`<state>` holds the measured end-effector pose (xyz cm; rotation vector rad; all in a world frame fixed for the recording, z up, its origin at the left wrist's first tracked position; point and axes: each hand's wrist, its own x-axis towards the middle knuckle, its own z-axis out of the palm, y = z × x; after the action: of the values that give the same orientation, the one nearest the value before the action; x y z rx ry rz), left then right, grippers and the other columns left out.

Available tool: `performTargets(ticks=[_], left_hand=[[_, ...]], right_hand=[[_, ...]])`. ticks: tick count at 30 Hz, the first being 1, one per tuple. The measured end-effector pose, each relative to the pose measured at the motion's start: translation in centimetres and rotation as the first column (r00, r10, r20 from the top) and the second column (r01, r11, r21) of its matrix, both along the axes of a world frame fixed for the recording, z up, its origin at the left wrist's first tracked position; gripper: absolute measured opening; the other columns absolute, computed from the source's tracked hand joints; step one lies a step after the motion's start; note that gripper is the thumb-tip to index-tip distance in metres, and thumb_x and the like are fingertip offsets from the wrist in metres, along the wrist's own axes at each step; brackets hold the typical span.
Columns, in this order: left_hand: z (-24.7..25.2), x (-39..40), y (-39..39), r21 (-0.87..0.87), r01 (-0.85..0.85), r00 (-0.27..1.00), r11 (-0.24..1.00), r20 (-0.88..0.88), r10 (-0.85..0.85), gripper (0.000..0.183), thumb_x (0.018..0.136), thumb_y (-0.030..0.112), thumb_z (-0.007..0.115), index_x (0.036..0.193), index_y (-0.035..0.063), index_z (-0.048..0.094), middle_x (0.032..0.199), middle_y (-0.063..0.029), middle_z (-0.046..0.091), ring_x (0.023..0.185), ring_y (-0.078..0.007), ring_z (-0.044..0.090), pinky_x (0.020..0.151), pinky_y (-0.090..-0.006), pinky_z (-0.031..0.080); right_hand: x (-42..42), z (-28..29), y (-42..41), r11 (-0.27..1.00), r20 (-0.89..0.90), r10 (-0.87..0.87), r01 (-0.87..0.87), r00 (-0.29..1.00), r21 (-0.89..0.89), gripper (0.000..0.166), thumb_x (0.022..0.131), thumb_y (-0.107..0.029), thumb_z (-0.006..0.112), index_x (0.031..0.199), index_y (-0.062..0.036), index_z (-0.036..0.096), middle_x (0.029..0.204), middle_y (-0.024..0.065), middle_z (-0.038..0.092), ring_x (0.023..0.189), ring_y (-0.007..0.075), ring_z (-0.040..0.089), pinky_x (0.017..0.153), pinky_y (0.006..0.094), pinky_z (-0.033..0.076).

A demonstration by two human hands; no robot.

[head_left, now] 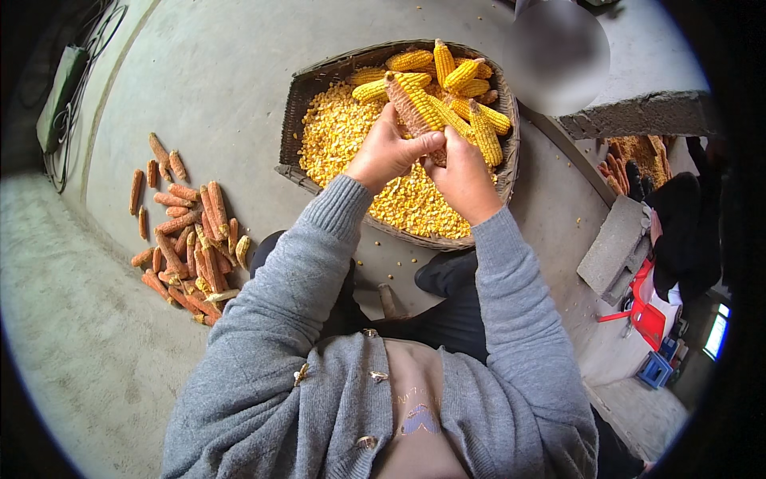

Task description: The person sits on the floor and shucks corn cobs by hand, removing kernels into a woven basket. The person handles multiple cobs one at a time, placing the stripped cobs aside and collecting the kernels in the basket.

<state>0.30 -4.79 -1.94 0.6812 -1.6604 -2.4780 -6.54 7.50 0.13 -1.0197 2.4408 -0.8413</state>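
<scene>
Both of my hands hold one partly shelled corn cob (413, 108) over a woven basket (508, 114). Bare reddish cob shows on its left side, while rows of yellow kernels remain on its right. My left hand (392, 146) grips it from the left, thumb reaching across the lower end. My right hand (464, 173) closes around the lower end, its fingertips partly hidden. Loose corn kernels (335, 132) fill the basket's left and near parts. Several unshelled ears of corn (485, 135) lie at the far and right side of the basket.
A pile of stripped corn cobs (191, 245) lies on the concrete floor to the left. To the right are a concrete block (613, 242), a red plastic chair (646, 305), a blue crate (655, 368) and a person in dark clothing (682, 227). Stray kernels dot the floor near my shoes.
</scene>
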Motion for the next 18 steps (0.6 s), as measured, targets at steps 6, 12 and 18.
performTargets(ticks=[6, 12, 18], left_hand=[[-0.1, 0.4, -0.7, 0.262, 0.04, 0.997, 0.964, -0.075, -0.021, 0.063, 0.075, 0.014, 0.071, 0.122, 0.0033, 0.03, 0.075, -0.0046, 0.054, 0.05, -0.008, 0.046, 0.04, -0.0216, 0.035], [-0.1, 0.3, -1.0, 0.289, 0.088, 0.989, 0.953, -0.142, -0.048, 0.07, 0.075, 0.017, 0.072, 0.126, 0.0016, 0.027, 0.076, -0.0045, 0.053, 0.047, -0.0079, 0.043, 0.04, -0.0223, 0.034], [0.3, -0.3, 0.2, 0.077, -0.071, 0.994, 0.995, -0.075, 0.076, 0.072, 0.072, 0.022, 0.075, 0.123, -0.0013, 0.029, 0.096, -0.0109, 0.058, 0.082, -0.0143, 0.057, 0.057, -0.0247, 0.047]], right_hand=[[-0.1, -0.6, 0.1, 0.996, 0.046, 0.01, -0.006, 0.999, -0.085, 0.03, 0.07, -0.008, 0.066, 0.089, 0.0042, 0.047, 0.079, 0.0252, 0.058, 0.079, 0.0421, 0.056, 0.068, 0.0473, 0.045], [-0.3, -0.1, 0.1, 1.0, -0.041, -0.014, 0.013, 0.999, -0.025, 0.031, 0.07, -0.008, 0.065, 0.094, 0.0026, 0.048, 0.079, 0.0232, 0.059, 0.077, 0.0394, 0.058, 0.066, 0.0459, 0.046], [1.0, 0.8, -0.5, 0.99, -0.224, -0.016, 0.046, 0.974, 0.13, 0.036, 0.071, -0.009, 0.066, 0.102, 0.0008, 0.049, 0.075, 0.0211, 0.059, 0.073, 0.0392, 0.058, 0.063, 0.0456, 0.046]])
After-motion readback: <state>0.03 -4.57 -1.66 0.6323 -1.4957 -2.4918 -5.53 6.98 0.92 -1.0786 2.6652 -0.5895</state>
